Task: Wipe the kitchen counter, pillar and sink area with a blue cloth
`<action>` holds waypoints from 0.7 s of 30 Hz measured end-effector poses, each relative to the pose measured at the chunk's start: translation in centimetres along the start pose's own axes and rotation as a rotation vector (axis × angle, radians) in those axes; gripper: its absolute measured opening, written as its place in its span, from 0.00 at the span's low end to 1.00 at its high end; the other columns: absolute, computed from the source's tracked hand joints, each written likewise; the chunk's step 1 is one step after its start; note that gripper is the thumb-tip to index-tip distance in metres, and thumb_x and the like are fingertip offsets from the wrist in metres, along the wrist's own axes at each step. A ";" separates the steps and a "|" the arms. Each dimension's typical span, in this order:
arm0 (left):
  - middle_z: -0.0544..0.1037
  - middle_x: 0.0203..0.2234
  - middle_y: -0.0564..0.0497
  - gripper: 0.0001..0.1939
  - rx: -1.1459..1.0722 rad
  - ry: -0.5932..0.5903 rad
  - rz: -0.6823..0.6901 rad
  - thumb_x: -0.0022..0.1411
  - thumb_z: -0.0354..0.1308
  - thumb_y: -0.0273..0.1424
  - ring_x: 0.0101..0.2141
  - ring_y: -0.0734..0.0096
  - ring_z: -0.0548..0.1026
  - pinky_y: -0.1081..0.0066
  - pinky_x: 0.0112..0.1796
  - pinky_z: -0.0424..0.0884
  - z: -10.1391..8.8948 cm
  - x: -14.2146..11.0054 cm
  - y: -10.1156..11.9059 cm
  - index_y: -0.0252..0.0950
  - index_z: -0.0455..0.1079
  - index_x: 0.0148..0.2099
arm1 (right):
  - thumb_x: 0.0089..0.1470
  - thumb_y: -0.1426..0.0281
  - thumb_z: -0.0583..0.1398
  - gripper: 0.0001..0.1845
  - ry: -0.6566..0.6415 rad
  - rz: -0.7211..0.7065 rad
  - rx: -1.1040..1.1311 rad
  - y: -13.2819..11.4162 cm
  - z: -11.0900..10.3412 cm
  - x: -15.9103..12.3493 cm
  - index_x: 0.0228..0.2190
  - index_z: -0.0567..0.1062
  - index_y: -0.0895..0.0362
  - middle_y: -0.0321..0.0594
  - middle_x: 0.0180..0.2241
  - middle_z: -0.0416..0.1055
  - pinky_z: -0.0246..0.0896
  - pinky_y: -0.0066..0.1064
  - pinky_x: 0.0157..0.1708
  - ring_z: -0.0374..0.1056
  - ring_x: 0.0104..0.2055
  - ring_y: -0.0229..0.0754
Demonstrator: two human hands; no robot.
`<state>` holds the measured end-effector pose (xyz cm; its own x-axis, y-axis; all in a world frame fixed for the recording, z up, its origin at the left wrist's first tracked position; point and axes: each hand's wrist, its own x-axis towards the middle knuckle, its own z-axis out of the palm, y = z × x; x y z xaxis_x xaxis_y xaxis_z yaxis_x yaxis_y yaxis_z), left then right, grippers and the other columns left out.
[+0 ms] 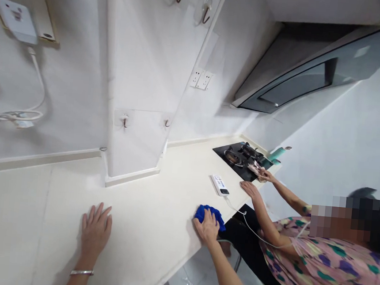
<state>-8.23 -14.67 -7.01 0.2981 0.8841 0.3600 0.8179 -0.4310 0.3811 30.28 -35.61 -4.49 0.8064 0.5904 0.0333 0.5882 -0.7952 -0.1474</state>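
Note:
My left hand (96,232) lies on the pale countertop (151,210) with its fingers spread, holding nothing; a silver bangle circles that wrist. On the right, near the counter's front edge, my right hand (208,227) presses down on a crumpled blue cloth (211,212). Its fingers rest over the cloth, which bunches out ahead of them and to the side. Beyond the cloth lies a white power bank (220,186) with a dark display end and a white cable attached.
A person in a patterned top (329,256) sits at right, one hand holding a pinkish cloth (257,168) at the black gas hob (229,154). A range hood (291,85) hangs above. A wall pillar (134,151) with hooks juts onto the counter. Green containers (277,154) stand behind the hob.

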 end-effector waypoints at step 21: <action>0.65 0.65 0.45 0.25 0.049 -0.073 -0.023 0.69 0.39 0.30 0.67 0.48 0.56 0.41 0.66 0.51 0.0 0.0 -0.1 0.38 0.71 0.60 | 0.51 0.60 0.55 0.37 -0.029 -0.434 0.154 -0.3 2.0 -6.3 0.62 0.64 0.59 0.51 0.67 0.59 0.45 0.54 0.69 0.49 0.72 0.56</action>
<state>-8.32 -14.64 -7.09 0.3124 0.9054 0.2876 0.8478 -0.4023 0.3455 24.89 -38.79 -6.60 0.4841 0.8696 0.0968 0.8535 -0.4450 -0.2711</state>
